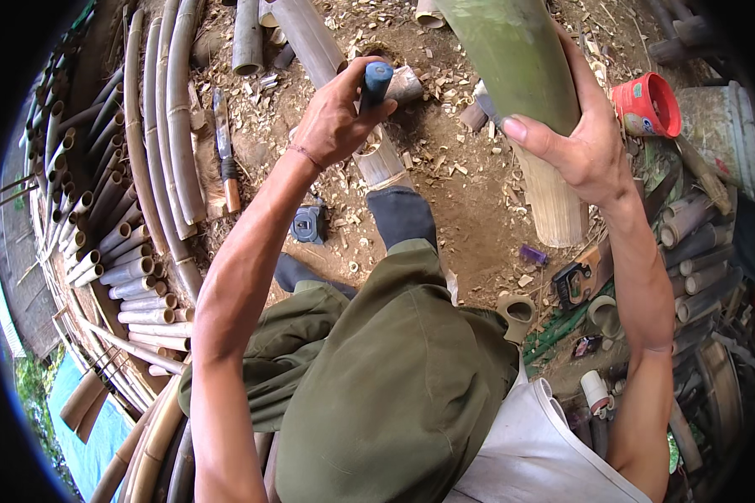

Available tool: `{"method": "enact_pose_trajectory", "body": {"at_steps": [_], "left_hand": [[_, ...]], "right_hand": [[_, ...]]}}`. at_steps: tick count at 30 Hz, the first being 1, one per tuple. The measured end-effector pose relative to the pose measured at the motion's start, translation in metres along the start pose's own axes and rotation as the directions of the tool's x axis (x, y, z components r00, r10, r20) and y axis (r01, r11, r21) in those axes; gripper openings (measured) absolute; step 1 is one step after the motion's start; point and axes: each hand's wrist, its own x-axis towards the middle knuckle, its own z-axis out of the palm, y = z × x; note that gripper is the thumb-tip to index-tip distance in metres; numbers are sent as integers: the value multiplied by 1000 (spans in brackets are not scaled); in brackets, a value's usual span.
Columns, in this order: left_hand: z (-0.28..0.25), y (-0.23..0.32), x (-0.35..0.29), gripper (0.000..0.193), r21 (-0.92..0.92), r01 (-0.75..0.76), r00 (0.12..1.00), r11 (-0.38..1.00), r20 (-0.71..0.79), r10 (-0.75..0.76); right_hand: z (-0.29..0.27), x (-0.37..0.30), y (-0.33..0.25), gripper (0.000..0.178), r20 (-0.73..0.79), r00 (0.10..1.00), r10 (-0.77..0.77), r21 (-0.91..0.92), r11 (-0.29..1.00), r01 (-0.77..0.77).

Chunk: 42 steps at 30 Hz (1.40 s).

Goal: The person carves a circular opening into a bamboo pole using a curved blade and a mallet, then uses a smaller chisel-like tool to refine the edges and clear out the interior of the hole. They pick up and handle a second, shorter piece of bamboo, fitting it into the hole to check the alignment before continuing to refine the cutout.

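Note:
My left hand (331,121) is closed round a dark tool handle with a blue end (377,75); the rest of the tool is hidden. Below it, a bamboo pole (379,165) lies on the ground, with my dark-socked foot (401,214) against its near end. My right hand (583,155) grips the side of a thick green bamboo culm (520,63), thumb across its near face and fingers behind. Under that hand a pale, stripped length of bamboo (549,205) reaches down to the ground; I cannot tell whether it is the same piece.
Wood chips litter the dirt. A long knife (225,147) and a tape measure (309,225) lie to the left, beside long bamboo poles (179,126) and stacked cut pieces (143,289). At right are a red tub (646,105), a pale bucket (726,138) and a wooden-handled tool (580,277).

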Motion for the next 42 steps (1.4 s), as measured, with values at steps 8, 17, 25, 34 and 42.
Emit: {"method": "enact_pose_trajectory", "body": {"at_steps": [8, 17, 25, 34, 42], "left_hand": [[3, -7, 3, 43, 54, -60, 998, 997, 31, 59], [3, -9, 9, 40, 29, -32, 999, 999, 41, 31], [1, -13, 0, 38, -7, 44, 999, 999, 25, -44], [5, -30, -38, 28, -333, 143, 973, 932, -125, -194], [5, -63, -87, 42, -485, 155, 948, 861, -173, -268]], "right_hand": [[-8, -13, 13, 81, -61, 998, 32, -108, 993, -39], [28, -2, 33, 91, -118, 979, -168, -33, 986, 166], [36, 17, 26, 90, -70, 966, -249, -174, 956, 234], [36, 23, 0, 101, 51, 921, -387, -234, 892, 387], [49, 50, -4, 92, 330, 876, -352, -473, 741, 476]]}}
